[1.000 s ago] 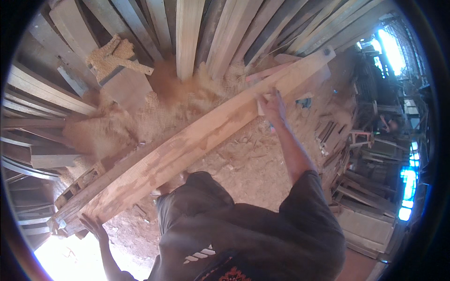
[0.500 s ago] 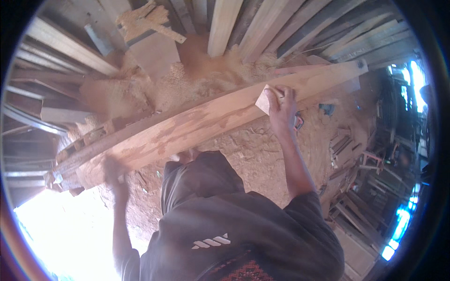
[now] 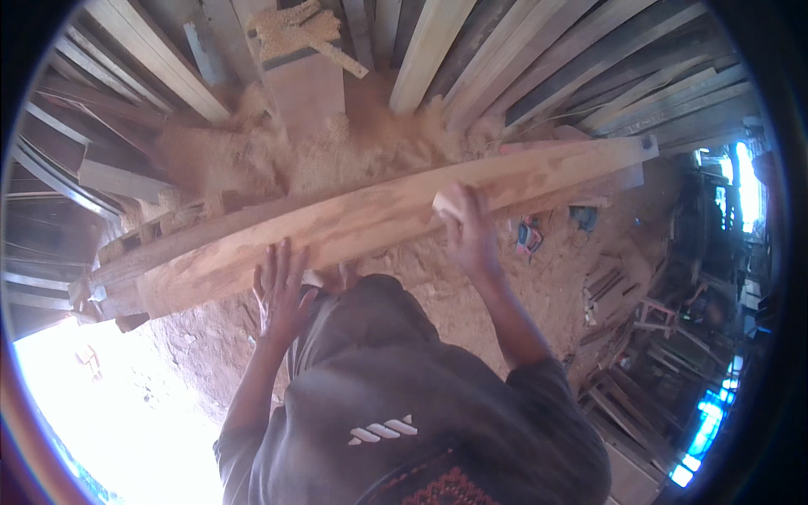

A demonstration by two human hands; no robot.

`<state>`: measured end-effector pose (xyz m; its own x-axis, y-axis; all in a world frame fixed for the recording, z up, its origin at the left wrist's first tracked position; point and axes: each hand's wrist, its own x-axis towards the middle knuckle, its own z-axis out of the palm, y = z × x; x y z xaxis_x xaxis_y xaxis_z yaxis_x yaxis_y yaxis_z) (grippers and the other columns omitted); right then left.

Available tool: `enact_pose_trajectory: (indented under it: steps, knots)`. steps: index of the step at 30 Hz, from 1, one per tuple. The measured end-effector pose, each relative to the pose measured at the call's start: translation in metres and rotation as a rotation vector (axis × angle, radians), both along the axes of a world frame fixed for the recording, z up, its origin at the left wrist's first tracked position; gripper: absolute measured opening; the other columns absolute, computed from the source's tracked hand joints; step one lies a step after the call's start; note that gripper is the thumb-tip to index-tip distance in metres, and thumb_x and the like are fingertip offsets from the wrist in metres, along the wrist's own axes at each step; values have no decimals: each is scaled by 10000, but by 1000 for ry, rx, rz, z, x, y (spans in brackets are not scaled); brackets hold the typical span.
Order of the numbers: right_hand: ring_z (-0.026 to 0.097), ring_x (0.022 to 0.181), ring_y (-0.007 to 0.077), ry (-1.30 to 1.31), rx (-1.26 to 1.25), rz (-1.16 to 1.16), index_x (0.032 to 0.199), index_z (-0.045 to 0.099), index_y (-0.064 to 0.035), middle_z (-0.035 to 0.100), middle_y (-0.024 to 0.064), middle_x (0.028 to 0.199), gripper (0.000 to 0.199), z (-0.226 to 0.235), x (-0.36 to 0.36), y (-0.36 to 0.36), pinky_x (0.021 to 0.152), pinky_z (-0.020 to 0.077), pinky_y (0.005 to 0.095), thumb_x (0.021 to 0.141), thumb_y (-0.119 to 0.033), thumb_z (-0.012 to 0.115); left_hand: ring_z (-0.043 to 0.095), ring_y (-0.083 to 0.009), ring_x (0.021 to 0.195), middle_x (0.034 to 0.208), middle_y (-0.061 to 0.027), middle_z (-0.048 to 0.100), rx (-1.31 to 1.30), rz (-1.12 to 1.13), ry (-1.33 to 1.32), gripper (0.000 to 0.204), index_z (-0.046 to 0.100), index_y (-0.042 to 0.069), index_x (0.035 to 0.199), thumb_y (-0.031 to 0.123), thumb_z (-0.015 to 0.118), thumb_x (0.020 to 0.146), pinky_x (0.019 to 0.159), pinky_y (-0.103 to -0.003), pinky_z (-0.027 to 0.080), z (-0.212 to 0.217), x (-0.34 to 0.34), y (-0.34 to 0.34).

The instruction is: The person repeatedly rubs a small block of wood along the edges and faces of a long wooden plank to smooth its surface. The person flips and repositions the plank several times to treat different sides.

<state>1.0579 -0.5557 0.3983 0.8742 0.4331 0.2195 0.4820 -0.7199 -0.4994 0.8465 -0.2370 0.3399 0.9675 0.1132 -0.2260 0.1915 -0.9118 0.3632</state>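
A long wooden plank [image 3: 362, 220] with darker patches on its face lies slantwise in front of me, its right end farther off. My right hand [image 3: 471, 236] is closed on a pale folded piece of sandpaper [image 3: 443, 202] over the plank's right half. The fingers hide much of the sandpaper. My left hand [image 3: 282, 290] is open, fingers spread, with its fingertips on the plank's near edge left of the middle.
Sawdust [image 3: 311, 172] is heaped behind the plank, below several leaning boards [image 3: 433, 50]. On the ground beyond my right hand lies a blue-and-red power tool [image 3: 528, 237]. Wood offcuts [image 3: 608, 290] lie farther right. A wooden support [image 3: 126, 273] runs under the plank's left part.
My left hand has come from the plank's left end toward the middle and now rests with fingers spread. My right hand has moved left and nearer with the sandpaper.
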Motion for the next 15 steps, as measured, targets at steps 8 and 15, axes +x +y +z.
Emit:
enact_pose_trajectory:
  steps: [8, 15]
  knots:
    - [663, 1143, 497, -93, 21, -165, 1597, 448, -21, 584, 278, 1336, 620, -1, -16, 18, 895, 587, 544, 1038, -154, 681, 144, -394, 1693, 1835, -134, 194, -60, -10, 12, 999, 326, 255, 1741, 296, 828, 879, 1322, -595, 119, 5, -1, 2]
    - [667, 1122, 512, 7, -34, -88, 1586, 463, -36, 584, 287, 1365, 645, 8, -22, 36, 924, 576, 563, 1002, -141, 716, 157, -376, 1693, 1829, -125, 221, -110, -20, -17, 983, 360, 251, 1726, 245, 828, 862, 1319, -596, 141, 3, -3, 8]
